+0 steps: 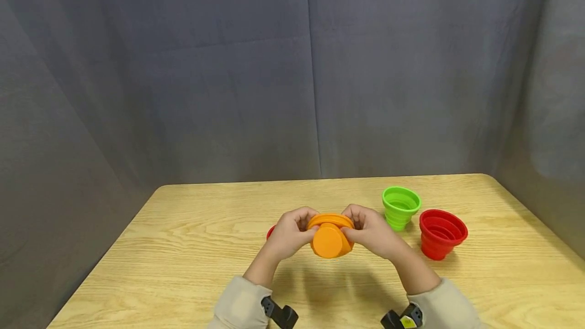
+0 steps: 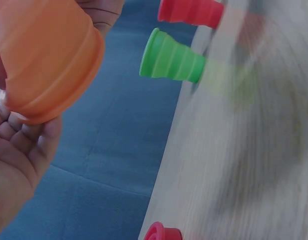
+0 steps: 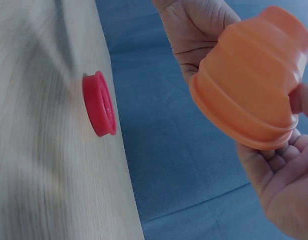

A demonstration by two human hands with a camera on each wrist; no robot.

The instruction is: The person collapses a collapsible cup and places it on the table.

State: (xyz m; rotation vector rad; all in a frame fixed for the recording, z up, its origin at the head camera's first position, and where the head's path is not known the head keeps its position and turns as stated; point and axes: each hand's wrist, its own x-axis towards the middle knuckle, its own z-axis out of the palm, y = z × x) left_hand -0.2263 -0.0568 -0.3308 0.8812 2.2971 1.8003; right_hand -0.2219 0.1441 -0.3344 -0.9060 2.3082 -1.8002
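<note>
Between both hands, raised above the table, is an orange collapsible cup (image 1: 328, 241), its round base turned towards the head view. My left hand (image 1: 291, 233) grips the rim at its left side, thumb on the cup wall. The right hand (image 1: 372, 233) holds the opposite side in the same manner. Both wrist views show the cup's ridged wall partly extended, with fingers curled beneath the rim and thumbs pressing the wall. Its inside is hidden. Behind the left hand, a flattened red cup (image 3: 100, 105) lies on the table, mostly covered in the head view.
To the right of the hands, an extended green cup (image 1: 400, 209) stands upright on the wooden table (image 1: 192, 253). A larger extended red cup (image 1: 437, 240) stands nearer and further right. Grey cloth (image 1: 228, 90) hangs behind the table and along its sides.
</note>
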